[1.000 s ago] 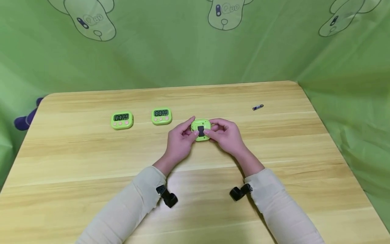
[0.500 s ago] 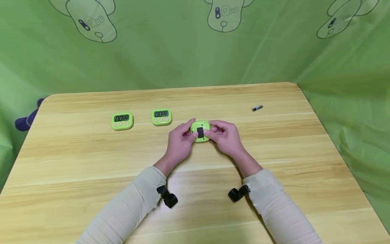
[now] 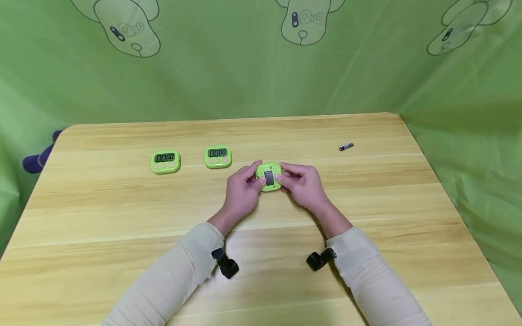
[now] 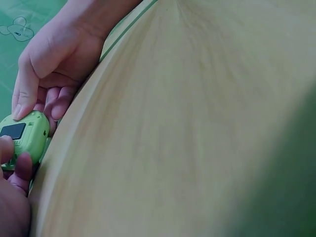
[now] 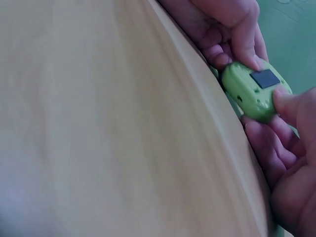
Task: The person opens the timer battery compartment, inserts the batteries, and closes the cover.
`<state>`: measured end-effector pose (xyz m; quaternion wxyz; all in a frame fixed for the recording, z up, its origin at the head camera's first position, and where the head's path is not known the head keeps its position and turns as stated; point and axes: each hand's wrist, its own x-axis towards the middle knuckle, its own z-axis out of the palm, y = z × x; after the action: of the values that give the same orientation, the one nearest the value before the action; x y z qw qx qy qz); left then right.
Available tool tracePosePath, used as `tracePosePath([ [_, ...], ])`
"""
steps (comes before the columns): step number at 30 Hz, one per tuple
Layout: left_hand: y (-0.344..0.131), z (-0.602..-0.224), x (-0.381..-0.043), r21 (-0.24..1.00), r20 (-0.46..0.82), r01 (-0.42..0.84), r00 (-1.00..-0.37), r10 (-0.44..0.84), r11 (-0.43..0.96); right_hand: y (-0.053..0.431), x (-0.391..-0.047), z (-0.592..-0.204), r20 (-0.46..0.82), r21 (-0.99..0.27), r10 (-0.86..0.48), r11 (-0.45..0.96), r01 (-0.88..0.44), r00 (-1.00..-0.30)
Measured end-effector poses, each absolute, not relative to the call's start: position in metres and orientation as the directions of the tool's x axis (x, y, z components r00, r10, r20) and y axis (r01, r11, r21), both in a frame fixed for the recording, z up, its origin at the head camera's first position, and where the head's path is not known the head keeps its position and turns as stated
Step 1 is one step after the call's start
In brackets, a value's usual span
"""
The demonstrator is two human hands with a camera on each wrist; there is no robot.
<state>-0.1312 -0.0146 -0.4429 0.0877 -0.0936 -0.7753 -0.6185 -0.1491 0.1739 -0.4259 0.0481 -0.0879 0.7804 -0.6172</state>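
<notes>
A green digital timer [image 3: 269, 168] is held between both hands in the head view, its back with a dark rectangular patch facing up. My left hand [image 3: 241, 189] grips its left side, thumb on the back near the patch. On the opposite side my right hand [image 3: 303, 186] pinches it, thumb likewise on the back. The left wrist view shows the timer [image 4: 34, 136] at the left edge between the two hands. In the right wrist view the timer [image 5: 249, 96] shows a small hole in its side; its front is hidden.
Two more green timers, a left one [image 3: 165, 162] and a nearer one [image 3: 218, 157], lie face up on the wooden table [image 3: 122, 208], displays reading zeros. A small battery [image 3: 346, 147] lies at the back right. Green printed curtains [image 3: 228, 77] hang behind the table.
Both hands keep their grip on the timer. The dark patch on its back looks lighter now, as if the timer has tilted slightly. The whole scene has shifted a little with the head camera.
</notes>
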Motion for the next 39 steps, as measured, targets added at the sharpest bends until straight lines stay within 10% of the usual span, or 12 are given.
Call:
tracePosePath([
  [39, -0.016, -0.443, -0.132, 0.994, 0.110, 0.110, -0.993, -0.031, -0.002, 0.181, -0.157, -0.423, -0.057, -0.991, -0.033, 0.125, 0.053, -0.998],
])
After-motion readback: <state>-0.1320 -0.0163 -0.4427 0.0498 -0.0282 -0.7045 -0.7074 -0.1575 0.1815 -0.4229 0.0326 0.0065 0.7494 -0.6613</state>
